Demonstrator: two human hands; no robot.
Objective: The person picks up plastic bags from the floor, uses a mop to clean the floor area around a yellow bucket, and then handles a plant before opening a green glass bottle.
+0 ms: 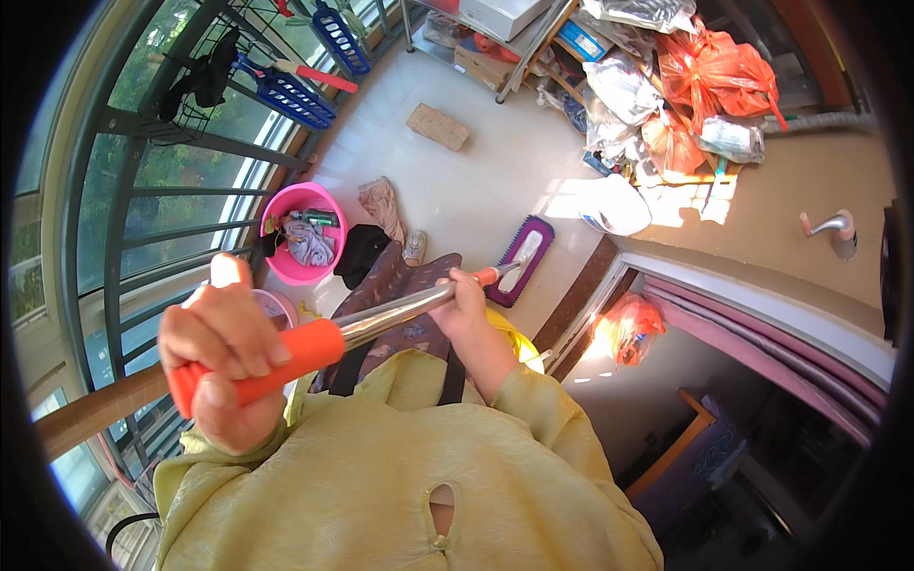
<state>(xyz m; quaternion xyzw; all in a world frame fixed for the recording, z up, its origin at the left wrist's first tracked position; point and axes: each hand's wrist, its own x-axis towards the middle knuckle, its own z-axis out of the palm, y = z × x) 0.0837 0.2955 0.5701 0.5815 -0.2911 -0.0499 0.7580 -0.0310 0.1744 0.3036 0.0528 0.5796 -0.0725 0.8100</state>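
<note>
My left hand (228, 350) is wrapped around the orange grip at the upper end of a mop's metal pole (396, 312). Further down the pole, near a smaller orange collar, my right hand (464, 303) is closed around it. The pole slants away to the right, down to a flat purple mop head (523, 260) with a fringed edge, which rests on the tiled floor. Below my arms is my own yellow-green top; the patterned garment on my legs and one shoe (415, 248) show beyond the pole.
A pink basin (304, 234) with cloth and a bottle stands by the window railing. Beside it lie a black cloth (363, 255) and a beige cloth (380, 207). A brick (438, 127) sits on the floor. Shelves with bags (714, 75) are beyond; a doorway is at right.
</note>
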